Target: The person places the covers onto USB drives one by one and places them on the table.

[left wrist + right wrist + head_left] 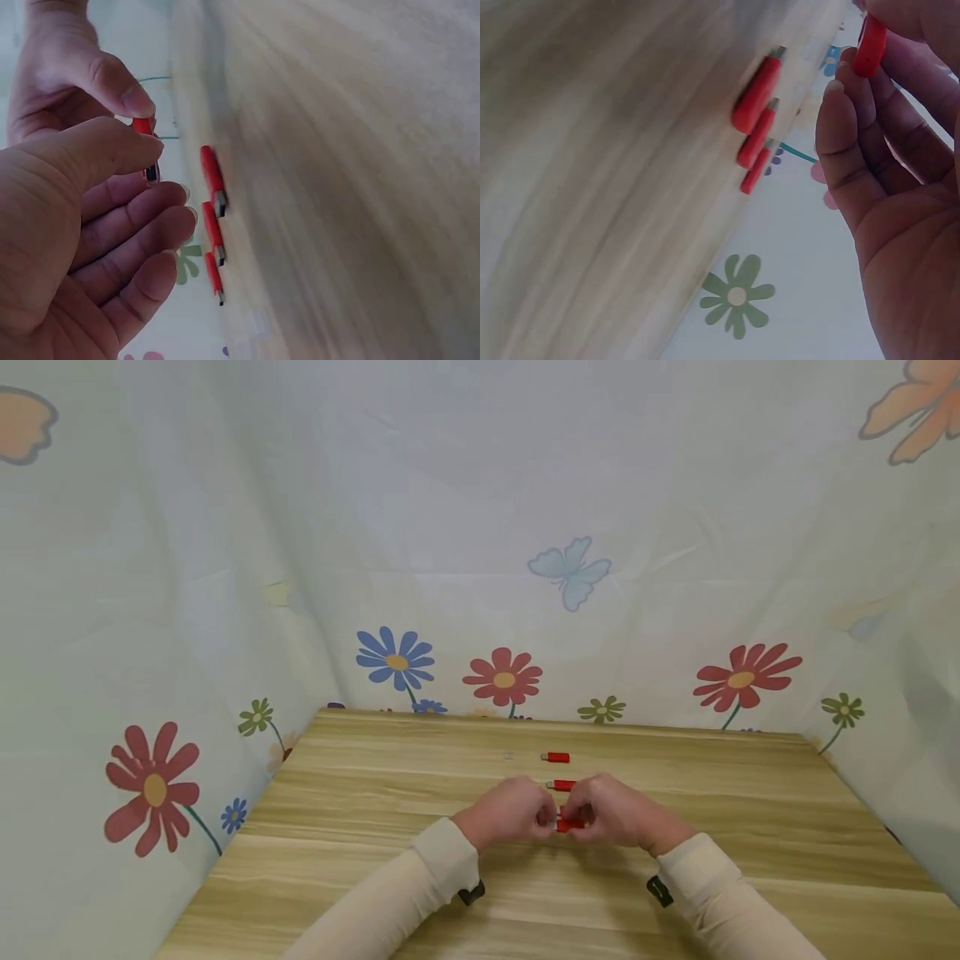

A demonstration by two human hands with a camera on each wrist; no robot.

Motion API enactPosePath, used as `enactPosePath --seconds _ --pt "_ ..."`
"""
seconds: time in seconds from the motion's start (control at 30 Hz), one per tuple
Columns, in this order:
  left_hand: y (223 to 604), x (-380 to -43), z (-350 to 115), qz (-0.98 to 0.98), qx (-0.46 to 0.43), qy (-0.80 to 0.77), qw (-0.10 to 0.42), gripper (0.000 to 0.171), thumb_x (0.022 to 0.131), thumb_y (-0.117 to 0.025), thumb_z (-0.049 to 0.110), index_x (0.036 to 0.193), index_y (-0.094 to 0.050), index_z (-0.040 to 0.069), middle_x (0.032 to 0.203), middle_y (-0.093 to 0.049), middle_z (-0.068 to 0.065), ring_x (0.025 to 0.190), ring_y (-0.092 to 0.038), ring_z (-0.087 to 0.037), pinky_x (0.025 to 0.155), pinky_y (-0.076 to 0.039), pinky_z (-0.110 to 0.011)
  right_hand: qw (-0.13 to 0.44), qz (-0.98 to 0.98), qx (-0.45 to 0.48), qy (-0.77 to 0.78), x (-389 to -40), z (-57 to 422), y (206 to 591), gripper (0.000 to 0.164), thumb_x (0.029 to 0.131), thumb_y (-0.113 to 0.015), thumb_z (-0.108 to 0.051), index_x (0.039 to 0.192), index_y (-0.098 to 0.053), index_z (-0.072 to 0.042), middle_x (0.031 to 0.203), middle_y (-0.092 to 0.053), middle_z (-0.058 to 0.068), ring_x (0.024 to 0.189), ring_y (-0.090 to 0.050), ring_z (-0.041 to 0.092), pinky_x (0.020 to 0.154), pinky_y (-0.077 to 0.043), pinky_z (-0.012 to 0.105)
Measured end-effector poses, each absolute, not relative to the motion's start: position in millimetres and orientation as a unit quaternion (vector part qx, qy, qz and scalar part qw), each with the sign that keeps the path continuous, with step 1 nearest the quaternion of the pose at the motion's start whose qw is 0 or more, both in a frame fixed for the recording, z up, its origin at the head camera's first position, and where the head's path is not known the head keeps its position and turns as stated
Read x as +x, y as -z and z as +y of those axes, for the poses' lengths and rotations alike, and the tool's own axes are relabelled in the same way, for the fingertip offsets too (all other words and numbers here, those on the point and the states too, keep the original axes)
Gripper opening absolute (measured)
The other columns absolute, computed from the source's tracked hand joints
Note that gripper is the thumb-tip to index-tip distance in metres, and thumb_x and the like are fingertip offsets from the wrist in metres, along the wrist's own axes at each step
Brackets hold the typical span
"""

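A red USB flash drive (570,826) is held above the table between both hands. My right hand (615,810) pinches its red body, seen at the edge of the right wrist view (870,49). With thumb and fingers, my left hand (513,810) pinches the connector end, where a clear cap (154,178) seems to surround the plug; the thumb partly covers it. Several red drives lie in a column beyond the hands: a far drive (557,757), a middle drive (561,785), and a nearest drive (214,176) mostly hidden by the hands in the head view.
A small clear piece (508,755), perhaps a cap, lies left of the far drive. The wood-grain table (337,827) ends at a white flowered curtain (450,510) at the back and sides. Dark bands (472,892) show below the cream sleeves (390,893).
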State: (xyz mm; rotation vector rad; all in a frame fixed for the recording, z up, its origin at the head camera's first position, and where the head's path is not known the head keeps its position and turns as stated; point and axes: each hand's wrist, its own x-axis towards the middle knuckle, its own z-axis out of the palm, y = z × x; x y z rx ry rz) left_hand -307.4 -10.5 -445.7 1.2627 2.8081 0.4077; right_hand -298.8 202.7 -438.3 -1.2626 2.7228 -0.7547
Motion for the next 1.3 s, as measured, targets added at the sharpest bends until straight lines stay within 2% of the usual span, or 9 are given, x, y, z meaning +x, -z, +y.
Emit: enactPosePath --seconds 0.3,0.53,0.8,1.3 --pt "459.8 -311.0 -0.4 0.907 0.406 -0.109 0.036 0.005 0.091 -0.078 0.022 0.090 -0.079 0.017 0.075 -0.068 0.011 0.064 -0.055 -0.001 0.064 -0.046 -0.013 0.026 0.877 -0.407 0.254 -298.2 206.3 453.6 0.009 0.083 -0.082 -0.007 0.085 -0.078 -0.015 0.079 -0.070 -0.006 0.069 -0.060 0.004 0.063 -0.054 0.021" --pt "466.0 -312.6 4.7 0.902 0.419 -0.099 0.033 0.008 0.091 -0.077 0.023 0.086 -0.077 0.017 0.070 -0.064 0.013 0.060 -0.052 -0.001 0.059 -0.043 -0.013 0.030 0.876 -0.412 0.248 -298.5 208.1 456.4 0.009 0.081 -0.083 -0.005 0.083 -0.078 -0.012 0.079 -0.071 -0.003 0.069 -0.060 0.005 0.063 -0.051 0.020" --pt "467.0 -312.2 7.0 0.894 0.434 -0.106 0.035 0.005 0.091 -0.077 0.020 0.087 -0.078 0.017 0.072 -0.066 0.013 0.064 -0.053 0.001 0.061 -0.043 -0.012 0.053 0.877 -0.404 0.255 -298.7 209.6 457.7 0.011 0.079 -0.082 -0.003 0.083 -0.078 -0.012 0.078 -0.072 -0.004 0.069 -0.059 0.001 0.062 -0.050 0.019" --pt "464.9 -306.8 8.0 0.899 0.417 -0.123 0.060 0.006 0.091 -0.079 0.022 0.089 -0.080 0.017 0.076 -0.071 0.013 0.065 -0.056 0.004 0.063 -0.045 -0.011 0.071 0.875 -0.404 0.257 -297.5 209.5 454.5 0.012 0.079 -0.083 -0.002 0.084 -0.078 -0.011 0.081 -0.072 -0.002 0.070 -0.061 0.004 0.063 -0.050 0.018"
